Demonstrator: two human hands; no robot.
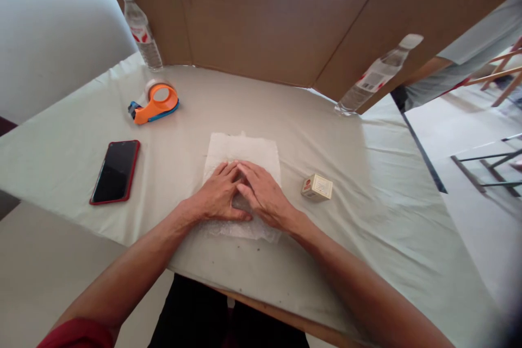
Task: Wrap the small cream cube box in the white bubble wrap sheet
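forearms: both reach in from the bottom edge, a red sleeve at the left elbow, and meet at mid-tabletop.
left hand [218, 196]: palm down, fingers spread flat on the white sheet, gripping nothing; fingertips touch those of the other hand.
right hand [265, 196]: also flat and unclenched, pressing the same sheet, index finger laid beside the left fingers.
white sheet [242, 160]: a bubble-textured wrap or paper lying flat in the middle of the tabletop, its near half under both hands, its far half bare; whether anything sits beneath the palms is hidden.
small box [317, 187]: just right of the sheet, apart from it and from the right hand.
phone [116, 171]: red-cased, face up, well left of the sheet.
tape dispenser [155, 103]: orange, at far left, near a water bottle [141, 30].
second bottle [377, 73]: at far right against the cardboard screen [261, 16].
tabletop [367, 217]: covered by a pale, creased cloth.
risk: the cloth is loose, so in my judgement a sideways push by the palms could drag it and wrinkle the sheet; a wide sweep of the right hand could knock the small box.
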